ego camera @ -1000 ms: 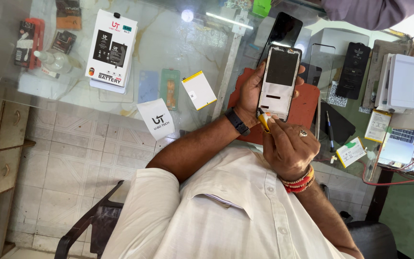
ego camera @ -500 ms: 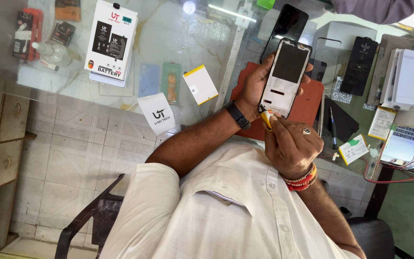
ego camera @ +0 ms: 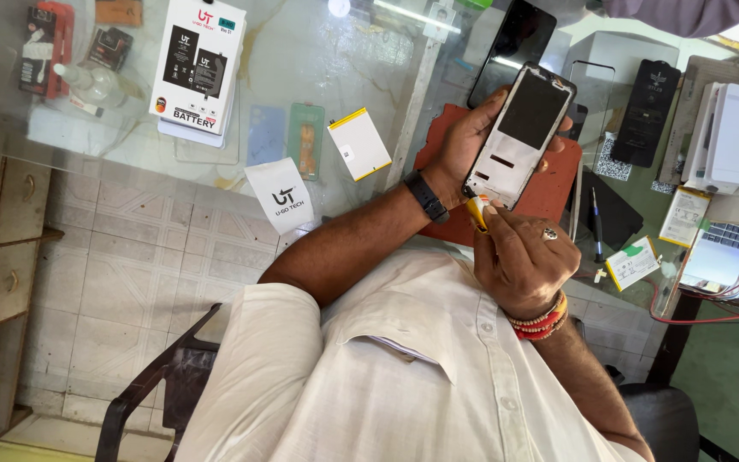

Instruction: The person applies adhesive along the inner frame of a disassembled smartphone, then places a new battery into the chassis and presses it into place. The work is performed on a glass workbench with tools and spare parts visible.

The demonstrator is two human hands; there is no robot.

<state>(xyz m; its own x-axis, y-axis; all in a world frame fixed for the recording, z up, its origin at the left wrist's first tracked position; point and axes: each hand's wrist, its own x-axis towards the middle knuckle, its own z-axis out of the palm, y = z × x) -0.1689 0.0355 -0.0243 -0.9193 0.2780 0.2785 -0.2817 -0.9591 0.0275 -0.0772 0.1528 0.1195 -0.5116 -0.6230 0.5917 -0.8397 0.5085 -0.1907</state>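
The phone [ego camera: 523, 137] is off the desk [ego camera: 344, 51], held up in the left hand [ego camera: 464, 145], which is closed around its long sides with the fingers wrapped behind and the thumb along the near edge. Its long axis runs on a slant, top end pointing away toward the far right of the desk, bottom end pointing back toward the person's chest. The face turned to the camera is pale with a large dark patch over the upper half.

The right hand [ego camera: 523, 257] sits just below that bottom end, closed in a pinch on a small yellow tool [ego camera: 477, 212]. The tip of the tool meets the phone at its lower left corner, so the two hands are touching through it: the left carries the weight, the right works the corner. Whether the tip has gone into the seam or only rests on it I cannot tell.

Under the phone a red mat [ego camera: 549, 192] lies on the desk near its front edge. Further left, well apart from the hands, are a white box [ego camera: 198, 64], a yellow-edged battery [ego camera: 359, 144] and a white label [ego camera: 280, 195]. To the right of the mat lie a black screwdriver [ego camera: 596, 227] and another dark phone [ego camera: 647, 111].
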